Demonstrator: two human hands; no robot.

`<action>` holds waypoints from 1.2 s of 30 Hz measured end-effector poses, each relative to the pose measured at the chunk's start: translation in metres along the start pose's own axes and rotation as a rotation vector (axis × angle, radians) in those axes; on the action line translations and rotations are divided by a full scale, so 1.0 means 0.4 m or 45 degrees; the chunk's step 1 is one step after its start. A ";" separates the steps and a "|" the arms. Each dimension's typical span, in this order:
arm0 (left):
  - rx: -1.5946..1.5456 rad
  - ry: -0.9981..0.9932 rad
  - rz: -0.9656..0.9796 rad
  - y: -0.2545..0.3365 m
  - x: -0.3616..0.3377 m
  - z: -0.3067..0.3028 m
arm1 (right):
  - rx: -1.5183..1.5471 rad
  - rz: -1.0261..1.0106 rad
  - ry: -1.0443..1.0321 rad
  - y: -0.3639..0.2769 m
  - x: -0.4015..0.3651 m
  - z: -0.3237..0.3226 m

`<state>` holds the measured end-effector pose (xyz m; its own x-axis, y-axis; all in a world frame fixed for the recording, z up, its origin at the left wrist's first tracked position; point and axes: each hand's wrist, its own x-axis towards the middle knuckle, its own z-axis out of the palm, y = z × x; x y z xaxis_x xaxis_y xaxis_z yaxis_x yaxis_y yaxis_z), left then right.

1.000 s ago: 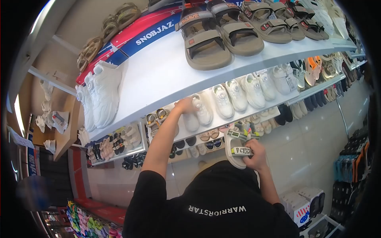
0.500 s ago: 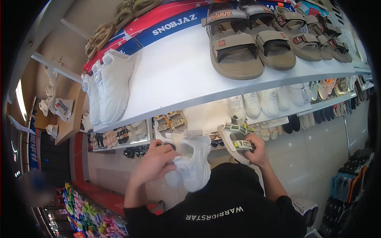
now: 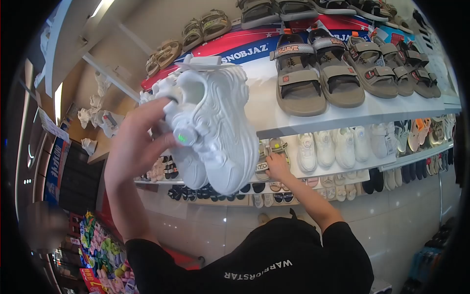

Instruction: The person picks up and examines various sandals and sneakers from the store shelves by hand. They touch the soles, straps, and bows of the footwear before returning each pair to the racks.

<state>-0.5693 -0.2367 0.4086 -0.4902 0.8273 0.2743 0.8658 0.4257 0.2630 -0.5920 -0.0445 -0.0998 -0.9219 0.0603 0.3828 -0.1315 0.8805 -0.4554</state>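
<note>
My left hand (image 3: 142, 132) is raised at the left, its fingers and thumb closed on a pair of white chunky sneakers (image 3: 223, 147). The pair hangs toes down in front of the upper shelf, and a round dial with a green mark shows by my thumb. Lower down, my right hand (image 3: 278, 167) reaches to the lower shelf, fingers bent over a strapped sandal (image 3: 262, 167) with light and dark patches. Its partner sandal (image 3: 278, 145) with a yellow-green spot is just beside it. My fingers hide part of the sandal.
Brown strap sandals (image 3: 301, 81) stand on the upper white shelf (image 3: 342, 120). White sneakers (image 3: 325, 149) line the lower shelf to the right of my right hand. Further shoes sit on racks below. Colourful clogs (image 3: 100, 245) hang at lower left.
My left hand has lifted the white sneakers up and closer to the camera. My right hand has carried the sandal forward onto the lower shelf. The view has shifted.
</note>
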 end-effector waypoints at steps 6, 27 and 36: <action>0.068 -0.287 -0.138 -0.127 0.244 0.039 | -0.060 0.002 0.174 -0.031 -0.029 -0.033; -0.183 -0.177 0.117 0.025 -0.076 0.339 | 0.179 0.355 0.196 -0.025 -0.070 -0.044; 0.020 -0.214 -0.542 -0.313 -0.167 1.117 | 0.330 0.261 0.290 0.025 -0.067 -0.013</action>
<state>-0.5999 -0.1818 -0.0561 -0.7804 0.6252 -0.0096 0.5930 0.7449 0.3057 -0.5668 -0.0348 -0.1104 -0.8381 0.3504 0.4181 -0.0677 0.6936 -0.7171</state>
